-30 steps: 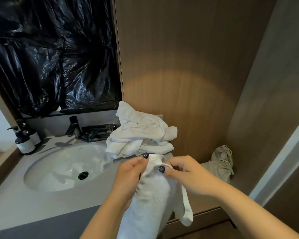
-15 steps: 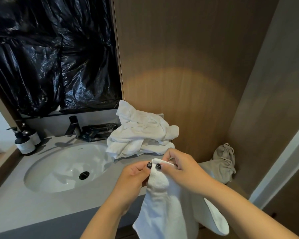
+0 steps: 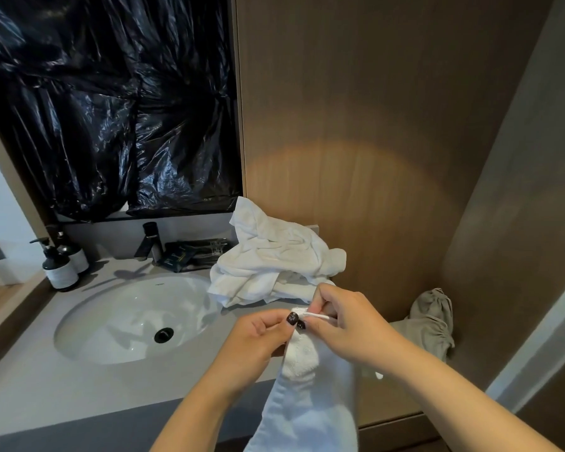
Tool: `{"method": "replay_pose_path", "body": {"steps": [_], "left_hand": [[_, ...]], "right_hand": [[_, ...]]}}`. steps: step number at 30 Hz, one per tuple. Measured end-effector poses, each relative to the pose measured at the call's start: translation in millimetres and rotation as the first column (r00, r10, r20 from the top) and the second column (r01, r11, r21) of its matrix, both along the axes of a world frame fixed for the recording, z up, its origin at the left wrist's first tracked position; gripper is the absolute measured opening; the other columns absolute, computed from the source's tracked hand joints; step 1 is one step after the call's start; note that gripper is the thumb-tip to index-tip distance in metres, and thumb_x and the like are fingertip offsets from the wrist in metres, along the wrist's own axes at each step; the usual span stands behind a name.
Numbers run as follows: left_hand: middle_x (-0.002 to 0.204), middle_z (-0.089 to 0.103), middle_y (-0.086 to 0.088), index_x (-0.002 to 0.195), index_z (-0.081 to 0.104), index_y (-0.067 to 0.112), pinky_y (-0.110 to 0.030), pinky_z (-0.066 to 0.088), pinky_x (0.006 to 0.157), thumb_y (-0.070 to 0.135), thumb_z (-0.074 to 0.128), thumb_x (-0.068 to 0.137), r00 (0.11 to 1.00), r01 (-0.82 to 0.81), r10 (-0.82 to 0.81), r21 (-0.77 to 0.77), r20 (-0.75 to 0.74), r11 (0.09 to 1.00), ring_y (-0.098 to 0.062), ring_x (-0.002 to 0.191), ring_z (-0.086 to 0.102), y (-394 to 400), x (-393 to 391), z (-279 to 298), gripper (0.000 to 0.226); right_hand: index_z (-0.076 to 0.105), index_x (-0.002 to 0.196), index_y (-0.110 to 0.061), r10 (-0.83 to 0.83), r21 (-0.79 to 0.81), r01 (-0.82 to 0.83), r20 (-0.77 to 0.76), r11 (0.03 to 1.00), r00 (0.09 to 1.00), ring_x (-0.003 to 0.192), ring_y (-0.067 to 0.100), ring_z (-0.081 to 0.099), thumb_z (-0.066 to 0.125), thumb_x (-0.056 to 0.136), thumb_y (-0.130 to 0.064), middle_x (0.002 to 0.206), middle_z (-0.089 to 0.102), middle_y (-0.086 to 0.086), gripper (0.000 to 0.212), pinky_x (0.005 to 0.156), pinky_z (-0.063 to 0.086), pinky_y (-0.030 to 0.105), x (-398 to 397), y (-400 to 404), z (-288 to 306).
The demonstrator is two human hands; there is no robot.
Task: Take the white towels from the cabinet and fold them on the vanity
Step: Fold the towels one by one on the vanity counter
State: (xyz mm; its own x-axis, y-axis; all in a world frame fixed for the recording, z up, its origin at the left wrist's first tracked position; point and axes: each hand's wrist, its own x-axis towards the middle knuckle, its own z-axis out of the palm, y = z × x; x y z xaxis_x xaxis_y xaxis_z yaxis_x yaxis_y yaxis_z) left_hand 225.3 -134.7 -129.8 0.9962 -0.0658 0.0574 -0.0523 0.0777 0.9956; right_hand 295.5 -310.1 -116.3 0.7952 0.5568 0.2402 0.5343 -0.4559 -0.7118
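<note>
Pinching white towel (image 3: pixel 307 396) edge | left hand (image 3: pixel 258 340), right hand (image 3: pixel 349 327) | towel hangs below both

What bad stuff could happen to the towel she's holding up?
The white towel hangs from just one pinched edge between the left hand and right hand, so it might slip and drop off the vanity. Spreading it out could also bump the crumpled towel pile, which sits right beside the sink, and tip it in.
</note>
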Motion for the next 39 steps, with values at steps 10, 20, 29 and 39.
{"method": "replay_pose_path", "body": {"steps": [10,20,29,39], "left_hand": [[0.072,0.070,-0.004,0.079,0.073,0.012,-0.019,0.047,0.058,0.009,0.045,0.093,0.966,-0.202,0.202,0.018,-0.159,0.979,-0.010,0.063,0.063,-14.0,15.1,-7.8,0.032],[0.074,0.050,0.004,0.074,0.050,0.021,-0.022,0.041,0.062,0.015,0.040,0.101,0.905,-0.426,0.414,0.159,0.100,0.891,-0.006,0.063,0.044,8.3,76.9,49.6,0.029],[0.071,0.032,0.000,0.072,0.032,0.019,-0.033,0.025,0.059,0.008,0.035,0.095,0.592,-0.800,0.783,0.022,0.189,0.600,-0.015,0.067,0.028,79.6,94.6,84.8,0.027],[0.070,0.055,0.007,0.080,0.055,0.026,-0.013,0.038,0.058,0.022,0.049,0.103,0.519,-0.848,0.641,0.250,0.565,0.467,0.000,0.064,0.050,131.6,73.0,50.3,0.024]], "right_hand": [[0.054,0.086,-0.029,-0.029,-0.041,0.033,0.086,0.999,0.996,0.072,0.006,0.053,0.070,0.085,-0.035,0.078,0.061,-0.011,0.018,0.060,0.038,0.019,-7.0,7.4,-9.6],[0.038,0.141,-0.040,-0.097,-0.010,0.097,-0.068,0.995,0.993,0.124,-0.006,0.041,0.051,0.097,-0.022,0.136,0.044,-0.025,0.049,0.100,0.025,0.004,0.8,15.1,-28.5],[0.066,0.089,-0.002,-0.103,-0.372,0.029,-0.180,0.928,0.978,0.073,0.028,0.060,0.054,0.089,-0.016,0.084,0.066,0.012,0.018,0.062,0.044,0.031,62.5,-35.9,-27.2],[-0.003,0.150,-0.040,-0.230,-0.356,0.300,0.225,0.885,0.947,0.063,0.002,0.064,0.053,0.097,-0.041,0.079,0.066,-0.014,0.078,0.052,0.051,0.018,65.9,-49.3,43.0]]}}
